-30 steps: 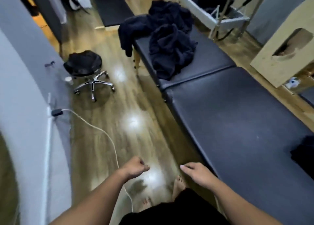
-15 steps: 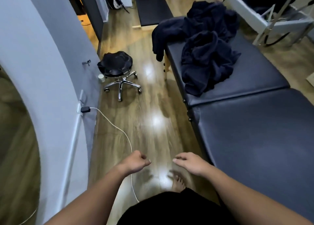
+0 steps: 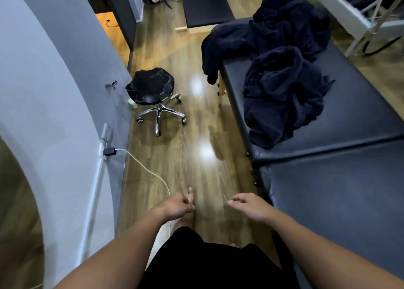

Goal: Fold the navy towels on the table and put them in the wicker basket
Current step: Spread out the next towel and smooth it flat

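Observation:
Crumpled navy towels [image 3: 282, 92] lie heaped on the far section of the dark padded table [image 3: 349, 118]; one more bunch [image 3: 290, 24] sits behind them and a corner hangs over the table's left edge. My left hand [image 3: 175, 205] hovers low over the wooden floor, fingers loosely curled, holding nothing. My right hand [image 3: 249, 205] hovers beside it near the table's near section, fingers relaxed and empty. Both hands are well short of the towels. No wicker basket is in view.
A black rolling stool [image 3: 153, 90] with chrome legs stands on the wood floor by the grey curved wall [image 3: 54, 92]. A white cable [image 3: 144, 168] runs from a wall plug across the floor. A white metal frame [image 3: 360, 20] stands behind the table.
The view has moved forward along the table, so the towels and stool appear closer. Both hands stay low in front of me, empty, with little change in pose.

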The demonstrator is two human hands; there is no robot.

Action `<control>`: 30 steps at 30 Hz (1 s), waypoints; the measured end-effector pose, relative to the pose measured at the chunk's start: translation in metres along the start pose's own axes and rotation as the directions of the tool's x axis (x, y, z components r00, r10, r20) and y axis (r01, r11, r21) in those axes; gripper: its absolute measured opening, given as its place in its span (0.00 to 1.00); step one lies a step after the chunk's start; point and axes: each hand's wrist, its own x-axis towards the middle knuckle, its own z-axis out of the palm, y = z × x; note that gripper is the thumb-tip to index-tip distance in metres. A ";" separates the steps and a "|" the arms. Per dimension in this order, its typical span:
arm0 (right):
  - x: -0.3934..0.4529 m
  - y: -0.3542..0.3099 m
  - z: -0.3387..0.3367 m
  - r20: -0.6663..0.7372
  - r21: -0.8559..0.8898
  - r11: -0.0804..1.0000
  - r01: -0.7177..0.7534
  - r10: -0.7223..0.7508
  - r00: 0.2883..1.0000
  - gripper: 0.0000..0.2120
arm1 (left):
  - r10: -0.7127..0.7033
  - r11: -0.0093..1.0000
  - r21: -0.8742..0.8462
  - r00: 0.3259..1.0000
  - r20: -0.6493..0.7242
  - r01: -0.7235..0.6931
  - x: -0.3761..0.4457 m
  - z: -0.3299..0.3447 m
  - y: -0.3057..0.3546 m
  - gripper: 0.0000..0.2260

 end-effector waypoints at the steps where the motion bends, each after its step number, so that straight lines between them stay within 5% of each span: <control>1: 0.007 -0.004 -0.005 -0.001 -0.006 1.000 -0.012 0.012 1.000 0.24 | 0.015 1.000 0.015 1.000 -0.002 -0.015 0.011 -0.009 0.003 0.11; 8: 0.058 -0.052 -0.048 -0.085 0.033 0.988 -0.150 0.152 0.985 0.17 | 0.129 0.981 0.130 0.985 0.113 -0.143 0.108 -0.091 0.029 0.11; 12: 0.076 -0.084 -0.065 -0.191 0.109 0.969 -0.221 0.238 0.952 0.27 | 0.197 0.945 0.217 0.957 0.211 -0.242 0.152 -0.141 0.054 0.14; 19: 0.091 -0.108 -0.087 -0.324 0.272 0.923 -0.273 0.355 0.877 0.28 | 0.265 0.856 0.342 0.897 0.353 -0.387 0.208 -0.188 0.119 0.12; 24: 0.105 -0.110 -0.136 -0.592 0.248 0.891 -0.381 0.450 0.669 0.18 | 0.345 0.795 0.385 0.871 0.349 -0.469 0.234 -0.198 0.198 0.13; 27: 0.115 -0.106 -0.166 -0.743 0.302 0.867 -0.398 0.475 0.471 0.19 | 0.429 0.716 0.452 0.846 0.316 -0.532 0.242 -0.205 0.257 0.11; 30: 0.125 -0.098 -0.192 -0.775 0.421 0.851 -0.314 0.518 0.363 0.26 | 0.548 0.631 0.483 0.789 0.276 -0.607 0.244 -0.210 0.315 0.09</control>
